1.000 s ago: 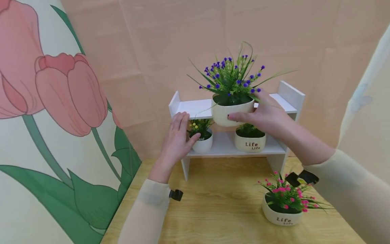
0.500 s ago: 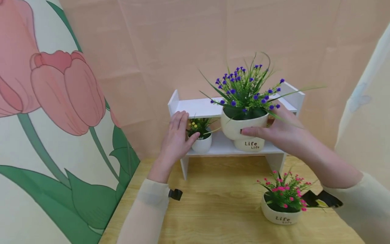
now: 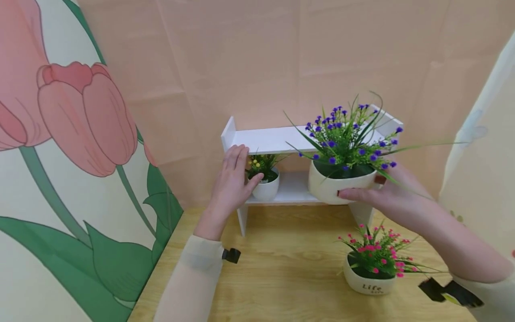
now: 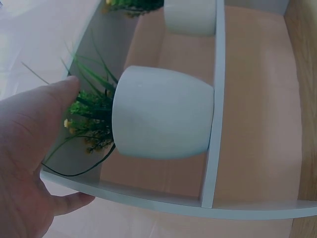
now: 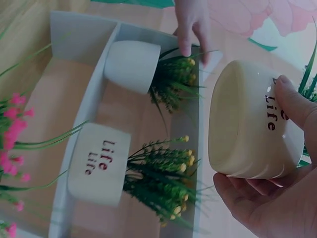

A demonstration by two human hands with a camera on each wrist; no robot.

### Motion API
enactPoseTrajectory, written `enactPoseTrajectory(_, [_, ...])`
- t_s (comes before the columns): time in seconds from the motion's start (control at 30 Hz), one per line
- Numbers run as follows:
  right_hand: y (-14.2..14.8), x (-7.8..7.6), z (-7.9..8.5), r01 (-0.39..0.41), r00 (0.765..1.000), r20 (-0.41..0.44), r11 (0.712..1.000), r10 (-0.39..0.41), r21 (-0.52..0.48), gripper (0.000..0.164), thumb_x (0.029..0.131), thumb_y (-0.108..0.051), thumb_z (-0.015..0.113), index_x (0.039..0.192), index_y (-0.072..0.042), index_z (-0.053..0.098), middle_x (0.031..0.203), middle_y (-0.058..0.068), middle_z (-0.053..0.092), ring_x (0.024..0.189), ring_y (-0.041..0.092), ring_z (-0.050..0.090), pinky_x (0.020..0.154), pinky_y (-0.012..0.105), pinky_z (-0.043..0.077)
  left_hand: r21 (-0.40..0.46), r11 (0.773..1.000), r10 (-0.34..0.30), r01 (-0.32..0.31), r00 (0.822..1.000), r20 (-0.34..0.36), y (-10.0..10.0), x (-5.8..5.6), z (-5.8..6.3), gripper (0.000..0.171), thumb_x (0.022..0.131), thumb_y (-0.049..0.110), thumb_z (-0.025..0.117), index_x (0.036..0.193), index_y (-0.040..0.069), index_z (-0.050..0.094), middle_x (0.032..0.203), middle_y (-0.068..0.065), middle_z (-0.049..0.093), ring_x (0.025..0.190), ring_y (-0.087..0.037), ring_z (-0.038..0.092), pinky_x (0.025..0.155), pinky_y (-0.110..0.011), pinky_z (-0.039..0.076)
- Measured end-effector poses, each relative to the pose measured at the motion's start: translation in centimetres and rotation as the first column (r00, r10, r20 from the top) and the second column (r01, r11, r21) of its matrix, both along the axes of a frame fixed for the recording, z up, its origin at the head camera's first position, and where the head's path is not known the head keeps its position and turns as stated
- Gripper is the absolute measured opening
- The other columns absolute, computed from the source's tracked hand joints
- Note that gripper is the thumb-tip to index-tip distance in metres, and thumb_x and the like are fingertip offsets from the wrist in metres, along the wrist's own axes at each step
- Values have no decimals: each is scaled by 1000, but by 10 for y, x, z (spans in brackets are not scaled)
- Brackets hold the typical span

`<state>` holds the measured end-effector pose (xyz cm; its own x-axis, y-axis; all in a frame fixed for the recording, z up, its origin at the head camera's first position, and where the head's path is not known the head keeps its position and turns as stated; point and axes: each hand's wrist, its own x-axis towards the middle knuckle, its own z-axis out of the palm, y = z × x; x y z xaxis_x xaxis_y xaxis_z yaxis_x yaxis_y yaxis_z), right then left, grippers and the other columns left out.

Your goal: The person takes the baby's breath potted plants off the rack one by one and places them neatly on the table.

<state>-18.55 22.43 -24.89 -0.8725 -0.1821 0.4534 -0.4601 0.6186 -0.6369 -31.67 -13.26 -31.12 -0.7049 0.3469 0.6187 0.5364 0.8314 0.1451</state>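
Note:
My right hand (image 3: 396,190) grips a cream flowerpot (image 3: 338,188) of purple flowers (image 3: 342,134), thumb on its front, in front of the white shelf's (image 3: 277,139) right half. In the right wrist view, the held pot (image 5: 247,124) shows "Life" lettering. My left hand (image 3: 231,183) rests with straight fingers on the shelf's upper left corner, thumb pointing inward. Near that thumb, a small white pot (image 3: 266,188) with yellow flowers stands on the lower board. A "Life" pot (image 5: 99,166) with yellow flowers, hidden behind the held pot in the head view, stands there too.
On the wooden table (image 3: 281,264), a cream "Life" pot (image 3: 368,281) with pink flowers stands at front right, below my right forearm. A tulip-printed panel (image 3: 96,192) borders the left. Behind the shelf hangs a pinkish cloth (image 3: 249,58).
My right hand has carried the purple-flowered pot down and to the right, from the upper board's height to in front of the lower one. The left hand keeps its place on the shelf.

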Motion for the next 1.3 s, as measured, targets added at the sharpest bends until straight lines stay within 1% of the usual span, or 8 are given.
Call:
enactPoseTrajectory(0.07, [6, 4, -5, 16, 1000, -25, 1000, -16, 9, 77, 86, -21, 99, 152, -28, 60, 144, -3, 66, 120, 12, 60, 87, 14, 51, -1, 1000, 0, 0, 1000, -2, 0, 0, 0, 86, 108, 46, 73, 169, 4, 30, 174, -16, 29, 166, -34, 19, 134, -47, 24])
enactPoseTrajectory(0.13, [9, 6, -9, 18, 999, -44, 1000, -18, -7, 79, 85, -17, 100, 152, -29, 60, 142, -6, 66, 120, 8, 60, 88, 11, 50, 1, 1000, -2, 2, 1000, -5, 0, 0, 0, 86, 108, 46, 73, 169, 4, 30, 174, -16, 30, 166, -34, 19, 134, -47, 24])
enactPoseTrajectory(0.33, [24, 14, -18, 60, 998, -20, 998, -60, -4, 73, 86, -18, 99, 148, -30, 65, 135, -12, 71, 116, 2, 64, 86, 11, 50, 4, 1000, 6, -6, 1000, 6, -2, 2, 0, 86, 108, 47, 72, 170, 5, 29, 174, -15, 30, 166, -34, 18, 134, -47, 25])
enactPoseTrajectory(0.53, [41, 24, -28, 94, 995, 21, 995, -94, 31, 72, 86, -23, 99, 149, -29, 65, 135, -16, 70, 120, -8, 58, 90, 4, 44, 1, 1000, 11, -11, 1000, 2, -1, 4, 3, 85, 108, 47, 72, 169, 6, 30, 174, -15, 31, 166, -33, 19, 135, -45, 23])
enactPoseTrajectory(0.77, [60, 33, -37, 114, 993, 28, 993, -114, -1, 97, 85, -19, 100, 164, -36, 45, 152, -13, 57, 132, -3, 49, 88, 1, 40, 1, 1000, 19, -19, 1000, 17, 0, 6, 4, 86, 108, 48, 71, 170, 6, 29, 175, -14, 29, 167, -32, 18, 135, -45, 23])
enactPoseTrajectory(1.07, [91, 41, -49, 149, 983, 114, 987, -141, -64, 96, 97, -11, 88, 170, -40, 34, 157, -19, 50, 130, -16, 47, 87, 4, 45, -1, 1000, 12, -12, 1000, 9, 0, 7, 6, 85, 108, 47, 72, 169, 5, 30, 174, -15, 30, 166, -33, 19, 136, -43, 20])
enactPoseTrajectory(1.2, [105, 42, -52, 180, 983, 56, 979, -176, -95, 102, 93, -3, 90, 172, -37, 34, 161, -15, 48, 135, -13, 46, 87, 0, 43, 4, 1000, 15, -15, 1000, 14, 0, 8, 6, 86, 108, 46, 72, 170, 5, 30, 175, -15, 30, 167, -32, 18, 136, -43, 19])
enactPoseTrajectory(1.3, [114, 41, -59, 207, 977, -21, 973, -210, -101, 109, 85, 3, 94, 172, -32, 38, 155, -15, 52, 130, -7, 49, 78, 1, 45, 0, 1000, 17, -17, 1000, 14, -1, 8, 6, 86, 108, 46, 72, 170, 5, 29, 175, -15, 29, 166, -32, 18, 135, -43, 20])
